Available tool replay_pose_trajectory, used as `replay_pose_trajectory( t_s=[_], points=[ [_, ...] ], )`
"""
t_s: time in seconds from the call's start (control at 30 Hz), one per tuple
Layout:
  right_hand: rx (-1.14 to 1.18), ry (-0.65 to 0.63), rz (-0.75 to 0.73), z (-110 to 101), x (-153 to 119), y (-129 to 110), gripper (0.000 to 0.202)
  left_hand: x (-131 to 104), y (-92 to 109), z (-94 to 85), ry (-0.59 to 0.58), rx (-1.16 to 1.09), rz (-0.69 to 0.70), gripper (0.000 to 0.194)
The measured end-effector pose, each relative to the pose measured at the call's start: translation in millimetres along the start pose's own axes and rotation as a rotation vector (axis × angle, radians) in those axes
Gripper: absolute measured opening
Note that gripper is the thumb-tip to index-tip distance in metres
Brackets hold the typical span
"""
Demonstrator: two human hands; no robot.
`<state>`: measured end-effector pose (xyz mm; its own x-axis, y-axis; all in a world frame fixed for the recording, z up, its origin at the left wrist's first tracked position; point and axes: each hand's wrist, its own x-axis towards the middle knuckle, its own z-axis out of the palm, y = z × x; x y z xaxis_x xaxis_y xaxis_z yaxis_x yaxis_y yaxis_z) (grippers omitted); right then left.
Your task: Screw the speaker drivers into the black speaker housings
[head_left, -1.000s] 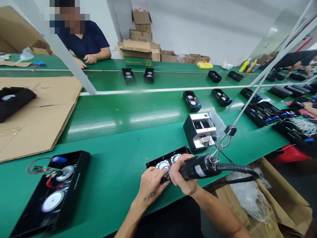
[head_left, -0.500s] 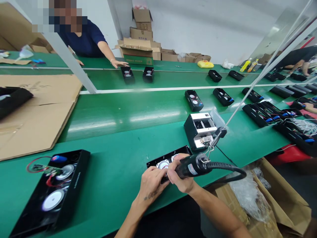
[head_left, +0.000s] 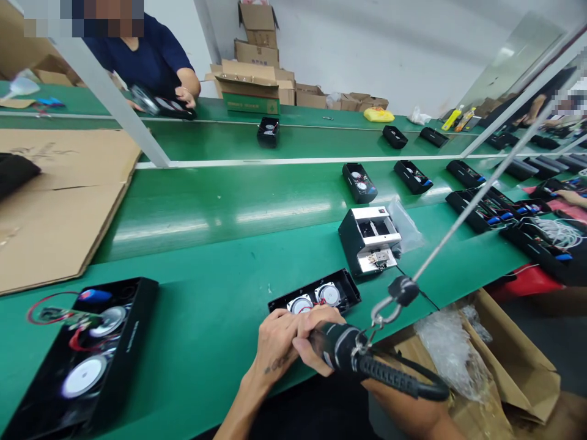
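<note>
My right hand [head_left: 316, 339] is wrapped round a black corded power screwdriver [head_left: 342, 345], which hangs from a hook and line. Its tip is hidden behind my fingers. Close against it, my left hand [head_left: 277, 342] is closed at the near edge of a black speaker housing [head_left: 349, 293]; what its fingertips hold is hidden. Two round white-backed speakers [head_left: 328, 294] with red wires show inside that housing. At the left lies a larger-looking open black housing [head_left: 132, 342] with two speakers, a circuit board and a blue battery.
Beyond my hands stands a black and silver device [head_left: 369, 241]. Several black housings [head_left: 360, 183] lie on the green bench. Cardboard [head_left: 59, 201] covers the left side; an open carton [head_left: 513, 360] is at lower right. Across the bench, a person [head_left: 151, 61] holds a housing.
The screwdriver and my right hand have moved left and nearer to me, uncovering the right speaker. Across the bench, the person has lifted a housing from the belt and drawn it close.
</note>
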<state>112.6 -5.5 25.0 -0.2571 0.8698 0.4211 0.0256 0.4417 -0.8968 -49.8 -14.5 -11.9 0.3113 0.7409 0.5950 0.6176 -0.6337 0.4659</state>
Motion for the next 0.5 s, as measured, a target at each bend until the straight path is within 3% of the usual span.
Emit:
replay_pose_trajectory(
  t_s=[0.13,0.27,0.37,0.43,0.5],
  points=[
    [-0.065,0.107,-0.202,8,6,-4,0.025,1,0,-1.2,-0.02,-0.008,-0.001,0.038],
    [-0.024,0.086,-0.139,0,14,-20,0.026,3,-2,-4.7,-0.034,0.01,0.037,0.028],
    [0.055,0.169,-0.094,-33,26,-30,0.032,-1,-8,-13.0,-0.042,0.057,0.071,0.02],
    [0.081,0.361,-0.126,-67,41,-31,0.038,-7,-14,-21.0,-0.053,0.107,0.086,0.025],
    [0.074,0.64,-0.167,-106,59,-27,0.043,-14,-19,-28.4,-0.072,0.159,0.087,0.026]
  ],
)
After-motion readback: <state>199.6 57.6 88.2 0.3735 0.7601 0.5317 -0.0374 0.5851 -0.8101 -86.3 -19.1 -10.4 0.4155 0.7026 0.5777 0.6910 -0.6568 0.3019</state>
